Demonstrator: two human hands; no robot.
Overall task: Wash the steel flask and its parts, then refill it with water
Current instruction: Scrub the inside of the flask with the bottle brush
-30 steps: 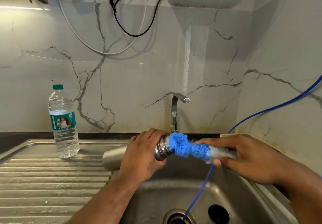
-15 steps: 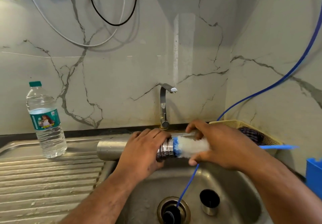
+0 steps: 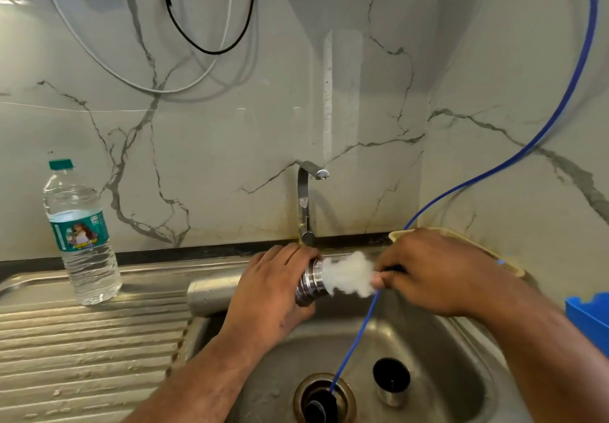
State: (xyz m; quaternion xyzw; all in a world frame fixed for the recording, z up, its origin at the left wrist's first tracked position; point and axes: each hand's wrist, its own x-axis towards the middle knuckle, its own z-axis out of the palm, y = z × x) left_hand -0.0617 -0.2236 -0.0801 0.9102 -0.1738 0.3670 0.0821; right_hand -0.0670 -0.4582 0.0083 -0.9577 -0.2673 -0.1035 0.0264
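Steel flask (image 3: 211,294) lies on its side, held in the air over the left rim of the sink (image 3: 428,340), in the lower middle of the frame, with its mouth pointing right. The left hand (image 3: 273,294) is wrapped round it just behind the threaded neck, fingers curled over the top. The right hand (image 3: 438,271), slightly blurred, is closed round the handle of a bottle brush (image 3: 349,274), whose white bristle head sits right at the flask's mouth. The two hands are close together, with only the brush head between them.

By the look of it, the flask is rigid, smooth metal and fairly light if empty. If wet or soapy it would be slippery, so the ribbed neck where the left hand sits seems the surest place to hold it. It would probably dent rather than break if dropped. The brush is soft and will bend, so it needs pushing straight along the flask's axis.

A small steel cup (image 3: 392,379), probably one of the flask's parts, stands in the sink beside the drain (image 3: 324,396). A thin blue hose (image 3: 359,333) runs down into that drain. No water can be seen running from the tap (image 3: 304,205) behind the hands. A plastic water bottle (image 3: 82,234) stands on the ribbed worktop (image 3: 82,340) at left.
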